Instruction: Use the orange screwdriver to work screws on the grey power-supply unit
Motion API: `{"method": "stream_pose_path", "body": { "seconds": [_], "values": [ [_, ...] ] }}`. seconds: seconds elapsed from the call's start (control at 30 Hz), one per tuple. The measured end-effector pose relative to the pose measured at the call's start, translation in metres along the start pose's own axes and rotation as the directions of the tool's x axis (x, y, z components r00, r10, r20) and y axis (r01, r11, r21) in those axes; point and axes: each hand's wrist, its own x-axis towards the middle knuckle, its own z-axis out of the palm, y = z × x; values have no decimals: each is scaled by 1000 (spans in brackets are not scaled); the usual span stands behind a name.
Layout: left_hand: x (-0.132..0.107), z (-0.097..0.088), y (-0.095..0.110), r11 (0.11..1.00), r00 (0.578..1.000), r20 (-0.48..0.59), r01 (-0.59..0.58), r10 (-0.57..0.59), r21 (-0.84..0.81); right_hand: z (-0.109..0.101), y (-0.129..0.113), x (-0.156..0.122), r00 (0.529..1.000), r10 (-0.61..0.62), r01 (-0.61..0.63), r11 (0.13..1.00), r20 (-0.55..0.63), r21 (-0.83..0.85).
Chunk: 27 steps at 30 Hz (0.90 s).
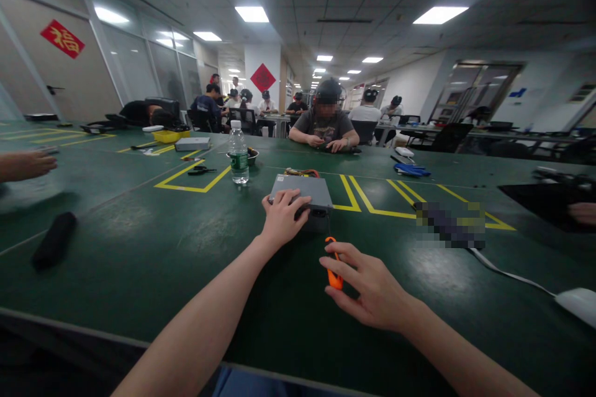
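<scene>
A grey metal box [305,192] with coloured wires at its back lies on the green table [139,248] in front of me. My left hand [283,217] rests on its near left corner, fingers curled over the top edge. My right hand [367,288] is closer to me and pinches an orange-handled screwdriver [333,267], whose thin shaft points up toward the box's near face.
A water bottle [239,154] and a small bowl stand beyond the box. Scissors [200,170] lie inside yellow floor-tape markings. A black object [54,239] lies at left, a white cable and mouse [577,303] at right. A person sits opposite; other people's hands appear at both edges.
</scene>
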Motion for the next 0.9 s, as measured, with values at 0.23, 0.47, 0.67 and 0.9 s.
{"method": "stream_pose_path", "body": {
  "seconds": [0.23, 0.47, 0.67, 0.9],
  "values": [
    [0, 0, 0, 1000, 1000, 6, 9, -9, 2, 6, 5, -2, 991, -41, 48, 998, -130, 50],
    [0, 0, 1, 999, 999, 30, 31, -32, 9, 14, 2, 6, 991, -92, 99, 993, -97, 66],
    [0, 1, 0, 1000, 999, 22, 30, -30, 0, 15, 2, 7, 990, -99, 106, 992, -104, 66],
    [-1, 1, 0, 1000, 999, 23, 30, -30, 3, 18, 2, 8, 993, -89, 95, 993, -79, 66]
  ]
}}
